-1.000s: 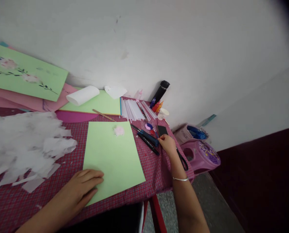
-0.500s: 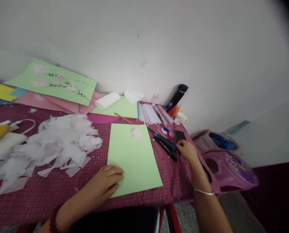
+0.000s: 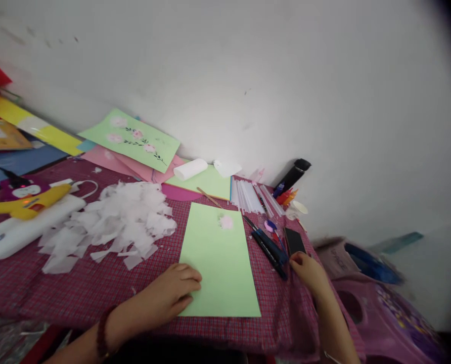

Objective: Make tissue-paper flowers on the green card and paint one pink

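Across a red-checked, cloth-covered table [image 3: 92,298]: heap of loose white translucent strips [image 3: 134,205], left of centre. Light-green rectangular paper sheet [image 3: 221,268], front centre; mostly bare, so work on it appears early. Light-green paper sheet bearing pink flowers and dark leafy stems [image 3: 145,135], behind; apparently complete. Yellow glue gun [image 3: 32,203], far left. Slender black and blue pens [image 3: 268,247], obstructing between front sheet and right hand [image 3: 309,273]; its fingertips narrowed, whether gripping anything cannot tell. Left hand [image 3: 176,288], fingers extended, resting on front sheet's left edge. Flat black rectangle [image 3: 294,240], near right fingertips. Fluffy pale-pink flower [image 3: 226,221], one, front sheet's upper right.
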{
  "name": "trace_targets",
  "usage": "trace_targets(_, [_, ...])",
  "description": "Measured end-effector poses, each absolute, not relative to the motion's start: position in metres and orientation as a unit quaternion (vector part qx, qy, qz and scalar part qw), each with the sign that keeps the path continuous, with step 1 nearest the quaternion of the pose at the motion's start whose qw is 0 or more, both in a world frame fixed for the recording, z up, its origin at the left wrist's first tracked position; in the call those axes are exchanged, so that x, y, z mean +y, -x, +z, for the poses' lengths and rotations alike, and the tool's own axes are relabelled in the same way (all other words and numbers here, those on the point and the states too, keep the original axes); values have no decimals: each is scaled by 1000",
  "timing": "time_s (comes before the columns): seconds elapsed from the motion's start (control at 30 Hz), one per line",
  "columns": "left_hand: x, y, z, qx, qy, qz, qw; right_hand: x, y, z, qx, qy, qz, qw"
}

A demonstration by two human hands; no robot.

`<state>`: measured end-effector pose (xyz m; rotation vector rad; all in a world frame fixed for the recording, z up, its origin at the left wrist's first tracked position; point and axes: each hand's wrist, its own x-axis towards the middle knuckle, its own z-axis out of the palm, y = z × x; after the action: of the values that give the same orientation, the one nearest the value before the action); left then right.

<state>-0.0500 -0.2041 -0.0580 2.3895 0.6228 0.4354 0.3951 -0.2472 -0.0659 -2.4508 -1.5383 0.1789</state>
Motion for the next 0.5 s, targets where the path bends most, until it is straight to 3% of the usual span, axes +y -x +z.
trace_targets(0.2, [-207, 55, -55, 233, -909, 154, 309, -248, -359, -39, -531, 824, 14, 197])
trace_targets(0.4, [-206, 55, -58, 218, -923, 151, 279, -229, -293, -23, -583, 759, 89, 277])
trace_targets(0.5, [-206, 54, -62, 202, -930, 170, 256, -245, -251, -4, -626, 665, 142, 381])
